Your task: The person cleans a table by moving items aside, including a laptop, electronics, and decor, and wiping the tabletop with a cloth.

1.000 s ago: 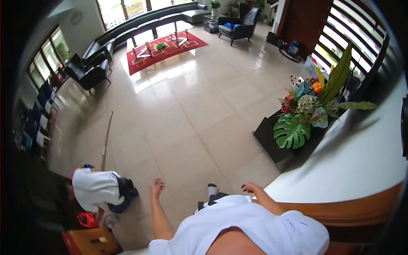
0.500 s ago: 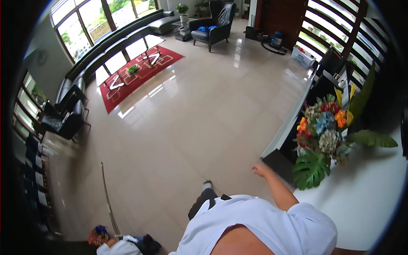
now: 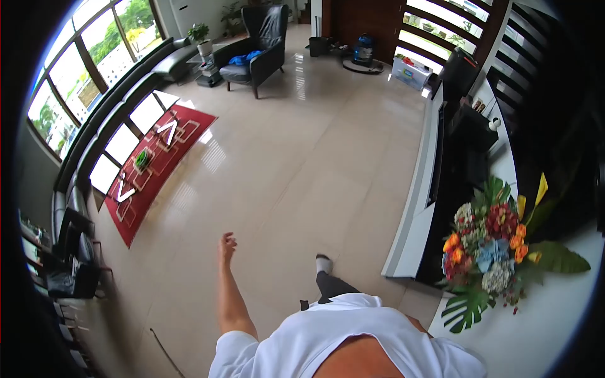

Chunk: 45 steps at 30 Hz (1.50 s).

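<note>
My left hand (image 3: 228, 247) swings out in front over the tiled floor (image 3: 283, 208), its fingers loosely curled and apart with nothing in them. It touches nothing. My right hand is out of sight; only a bit of the right arm (image 3: 417, 325) shows beside my white shirt (image 3: 309, 340). One foot in a grey sock (image 3: 324, 264) is stretched forward on the floor. To my right, a large flower arrangement (image 3: 495, 246) with orange, blue and red blooms and broad green leaves stands by a white surface (image 3: 535, 321).
A red patterned rug (image 3: 157, 170) lies left, before a long dark sofa (image 3: 82, 138). Ahead stand a dark armchair (image 3: 255, 53), a vacuum cleaner (image 3: 363, 51) and a plastic box (image 3: 411, 73). A low white cabinet (image 3: 406, 233) runs along the right. A thin pole (image 3: 165, 351) shows lower left.
The view has moved forward and turned right. My left arm has come into view, while my right hand has dropped out of it. Another person at lower left is no longer seen.
</note>
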Available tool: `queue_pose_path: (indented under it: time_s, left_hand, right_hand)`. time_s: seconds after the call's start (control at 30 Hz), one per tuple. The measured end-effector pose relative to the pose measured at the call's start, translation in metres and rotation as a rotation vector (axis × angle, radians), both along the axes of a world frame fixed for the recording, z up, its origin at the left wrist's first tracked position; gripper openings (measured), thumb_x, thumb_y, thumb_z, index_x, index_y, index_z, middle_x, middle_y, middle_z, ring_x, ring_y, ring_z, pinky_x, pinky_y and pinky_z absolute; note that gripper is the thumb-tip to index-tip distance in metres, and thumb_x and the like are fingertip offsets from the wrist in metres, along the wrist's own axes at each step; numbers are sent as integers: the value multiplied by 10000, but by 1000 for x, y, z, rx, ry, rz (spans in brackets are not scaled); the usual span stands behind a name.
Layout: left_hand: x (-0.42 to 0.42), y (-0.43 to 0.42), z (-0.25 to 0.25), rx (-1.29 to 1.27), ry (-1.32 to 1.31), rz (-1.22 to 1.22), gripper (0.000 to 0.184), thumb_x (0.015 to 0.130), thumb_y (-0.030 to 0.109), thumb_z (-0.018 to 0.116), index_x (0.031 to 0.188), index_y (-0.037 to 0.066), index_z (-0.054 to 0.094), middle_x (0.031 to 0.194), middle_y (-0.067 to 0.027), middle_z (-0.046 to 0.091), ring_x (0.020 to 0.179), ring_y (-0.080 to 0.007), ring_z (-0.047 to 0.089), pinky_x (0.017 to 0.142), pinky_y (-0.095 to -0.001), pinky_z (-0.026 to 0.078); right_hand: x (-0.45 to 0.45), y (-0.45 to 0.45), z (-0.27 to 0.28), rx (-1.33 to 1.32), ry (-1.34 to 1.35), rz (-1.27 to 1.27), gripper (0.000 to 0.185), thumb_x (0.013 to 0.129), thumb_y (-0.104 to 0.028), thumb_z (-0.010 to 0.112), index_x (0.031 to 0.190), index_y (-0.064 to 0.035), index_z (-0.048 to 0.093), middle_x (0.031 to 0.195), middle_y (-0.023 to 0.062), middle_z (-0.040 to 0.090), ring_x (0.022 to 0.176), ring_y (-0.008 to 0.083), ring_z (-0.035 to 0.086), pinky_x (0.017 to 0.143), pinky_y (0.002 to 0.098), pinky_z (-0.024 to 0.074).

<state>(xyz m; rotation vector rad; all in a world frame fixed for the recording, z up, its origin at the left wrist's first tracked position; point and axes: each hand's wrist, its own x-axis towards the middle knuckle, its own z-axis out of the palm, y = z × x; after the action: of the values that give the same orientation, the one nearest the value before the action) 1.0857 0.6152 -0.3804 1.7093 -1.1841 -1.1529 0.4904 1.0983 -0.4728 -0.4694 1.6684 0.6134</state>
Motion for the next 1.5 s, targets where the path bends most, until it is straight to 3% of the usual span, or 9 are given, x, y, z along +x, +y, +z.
queue_pose_path:
  time_s: [0.2, 0.37, 0.63, 0.73, 0.83, 1.0, 1.27, 1.4, 1.5]
  left_hand:
    - [-103, -83, -27, 592, 67, -375, 309, 911, 140, 576, 1220, 148, 579, 968, -55, 657, 843, -204, 653, 723, -390, 532]
    - [-93, -83, -99, 1082, 128, -275, 209, 858, 91, 557, 1056, 71, 622, 829, -76, 654, 664, -220, 637, 563, -402, 520]
    - [-111, -273, -78, 18, -319, -454, 182, 859, 195, 577, 964, 56, 632, 815, -111, 653, 656, -258, 634, 575, -447, 521]
    - [-164, -517, -109, 949, 38, -127, 222, 873, 264, 568, 903, 50, 617, 789, -170, 626, 631, -323, 613, 562, -463, 508]
    - [-231, -757, -116, 652, 360, -213, 261, 869, 282, 570, 1025, 83, 633, 786, -68, 616, 604, -199, 579, 529, -370, 495]
    - [-474, -1017, -37, -22, -208, -578, 350, 868, 152, 561, 1214, 124, 602, 782, -86, 679, 662, -177, 637, 587, -327, 514]
    - [-643, -1133, -35, 523, -27, -787, 326, 878, 92, 598, 1202, 123, 611, 869, -36, 658, 738, -146, 643, 565, -311, 515]
    - [-597, -1138, -86, 670, -162, -648, 216, 884, 113, 606, 1099, 99, 618, 858, -78, 662, 581, -183, 614, 467, -323, 486]
    - [-572, -1135, -84, 518, -282, -633, 217, 861, 127, 622, 1075, 95, 622, 843, -89, 656, 581, -204, 613, 484, -348, 504]
  right_hand:
    - [-81, -242, -6, -591, 22, -163, 185, 830, -240, 595, 882, -74, 657, 725, 101, 644, 587, 219, 618, 491, 384, 474]
    - [-125, -522, 11, -976, 38, -28, 300, 857, -154, 618, 1148, -92, 657, 793, 85, 670, 640, 170, 627, 532, 332, 502]
    - [-163, -802, 26, -1010, 31, 41, 315, 862, -172, 624, 1167, -98, 650, 909, 81, 696, 784, 182, 674, 726, 337, 536]
    - [-185, -844, 48, -853, -2, -87, 337, 852, -168, 631, 1181, -97, 648, 914, 93, 696, 790, 184, 676, 669, 331, 545]
    - [-207, -878, 67, -672, 47, -330, 366, 837, -165, 649, 1195, -89, 646, 909, 106, 702, 800, 184, 679, 621, 319, 546]
    - [-280, -905, 2, -520, -92, -388, 355, 875, -143, 638, 1229, -122, 623, 987, 111, 694, 760, 232, 687, 605, 375, 563]
    - [-466, -1149, 2, -305, 41, -577, 316, 906, -186, 582, 1203, -88, 626, 980, 134, 676, 732, 260, 675, 587, 428, 543]
    - [-584, -1331, -30, -722, 149, -145, 295, 922, -313, 552, 1077, -94, 672, 918, 94, 672, 749, 217, 636, 633, 385, 524]
    - [-629, -1501, 2, -982, 150, -580, 260, 919, -211, 574, 1118, -71, 664, 1013, 100, 667, 870, 216, 625, 723, 363, 519]
